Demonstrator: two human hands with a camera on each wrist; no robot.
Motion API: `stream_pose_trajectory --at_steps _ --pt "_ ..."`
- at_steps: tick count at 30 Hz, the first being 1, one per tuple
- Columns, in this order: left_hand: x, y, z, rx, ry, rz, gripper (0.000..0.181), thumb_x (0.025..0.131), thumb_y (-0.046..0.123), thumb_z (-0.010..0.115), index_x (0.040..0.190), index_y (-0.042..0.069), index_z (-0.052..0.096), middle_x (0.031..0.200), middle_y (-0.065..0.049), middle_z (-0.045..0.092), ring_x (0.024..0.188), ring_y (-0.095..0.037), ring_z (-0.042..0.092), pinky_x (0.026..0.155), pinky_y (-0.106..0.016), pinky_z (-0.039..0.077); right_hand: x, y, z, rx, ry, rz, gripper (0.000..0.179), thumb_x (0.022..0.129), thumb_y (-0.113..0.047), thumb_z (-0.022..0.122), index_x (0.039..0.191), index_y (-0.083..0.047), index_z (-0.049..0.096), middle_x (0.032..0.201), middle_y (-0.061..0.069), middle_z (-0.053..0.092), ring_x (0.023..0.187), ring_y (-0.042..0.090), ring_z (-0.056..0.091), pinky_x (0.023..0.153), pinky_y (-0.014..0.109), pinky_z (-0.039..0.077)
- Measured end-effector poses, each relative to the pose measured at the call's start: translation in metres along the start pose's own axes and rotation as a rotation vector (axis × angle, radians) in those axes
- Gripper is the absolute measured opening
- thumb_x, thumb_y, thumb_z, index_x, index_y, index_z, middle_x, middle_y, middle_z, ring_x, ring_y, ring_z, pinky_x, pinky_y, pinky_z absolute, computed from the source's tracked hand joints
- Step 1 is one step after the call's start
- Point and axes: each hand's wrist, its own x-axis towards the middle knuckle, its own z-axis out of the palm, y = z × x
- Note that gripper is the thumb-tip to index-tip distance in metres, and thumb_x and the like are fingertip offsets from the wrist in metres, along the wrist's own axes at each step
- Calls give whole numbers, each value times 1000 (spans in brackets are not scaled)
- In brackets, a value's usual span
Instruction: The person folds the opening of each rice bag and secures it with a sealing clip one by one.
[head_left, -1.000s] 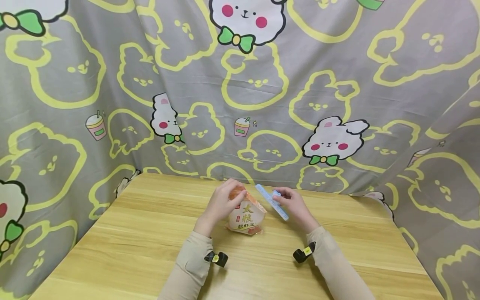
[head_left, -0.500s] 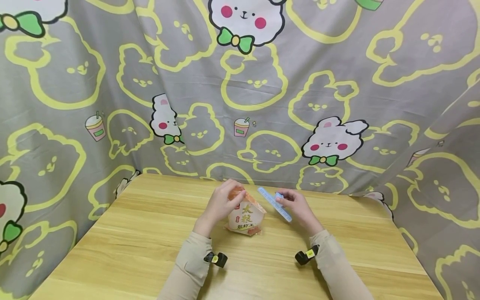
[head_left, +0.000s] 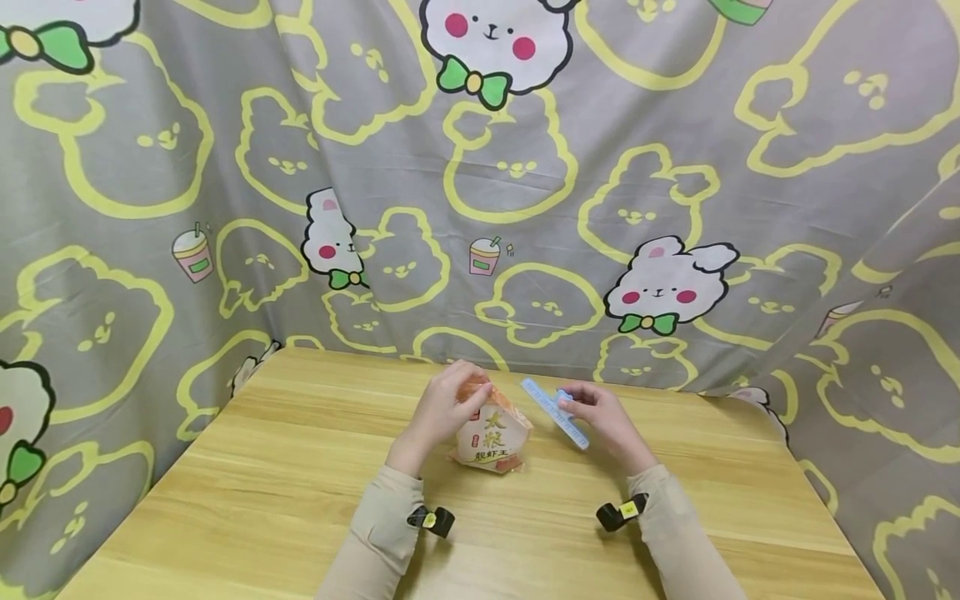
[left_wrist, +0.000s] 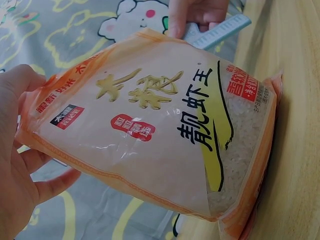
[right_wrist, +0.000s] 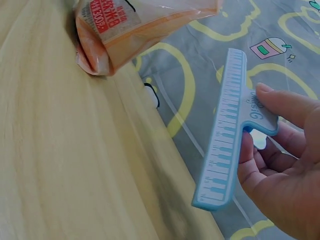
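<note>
Farther from the rice bag (left_wrist: 145,115), the blue piano-key clip (right_wrist: 222,135) had moved right. The left hand (head_left: 448,398) gripped the bag's top, its base on the wood-grain worktop (head_left: 292,475) before a grey cartoon curtain (head_left: 517,192); the right hand (head_left: 603,415) pinched the clip.

The rice bag (head_left: 492,435) and blue clip (head_left: 553,412) hem in a narrow gap.

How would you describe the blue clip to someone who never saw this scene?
On the wooden table, the left hand holds a rice bag. To its right, the right hand holds the clip: a long, pale blue bar printed with piano keys, unlike the orange-and-white bag.
</note>
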Motion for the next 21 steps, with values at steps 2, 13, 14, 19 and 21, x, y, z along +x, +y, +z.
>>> stream_pose_trajectory --at_steps 2,13,14,19,21 --pt "1 0 0 0 0 -1 6 94 19 64 96 13 66 100 -1 67 99 -17 65 88 -37 54 -1 -1 -2 -9 -12 -3 46 91 -18 68 127 8 56 104 7 64 88 9 61 82 28 56" --pt "-1 0 -2 0 -1 0 7 94 20 64 96 14 66 100 -1 67 98 -17 65 88 -38 54 -7 -3 -10 -9 -48 5 44 91 -17 69 123 10 56 101 3 67 88 7 64 88 32 56" --pt "-2 0 -1 -3 0 2 7 94 20 64 96 14 66 100 -1 66 98 -17 65 87 -38 54 -8 -3 -10 -10 -51 8 44 91 -17 69 123 10 57 101 3 67 88 7 64 88 33 56" --pt "-2 0 -1 -11 0 2 7 94 21 64 96 14 66 100 -1 66 98 -17 64 87 -39 55 -11 -6 -14 -55 -61 7 42 88 -19 72 117 9 61 96 1 67 86 10 62 86 38 56" --pt "-1 0 0 -7 -1 -1 7 94 21 64 97 15 66 100 0 66 98 -17 64 87 -38 54 -11 -8 -16 -95 -62 6 40 87 -21 74 114 6 63 94 -1 67 85 10 60 84 37 55"
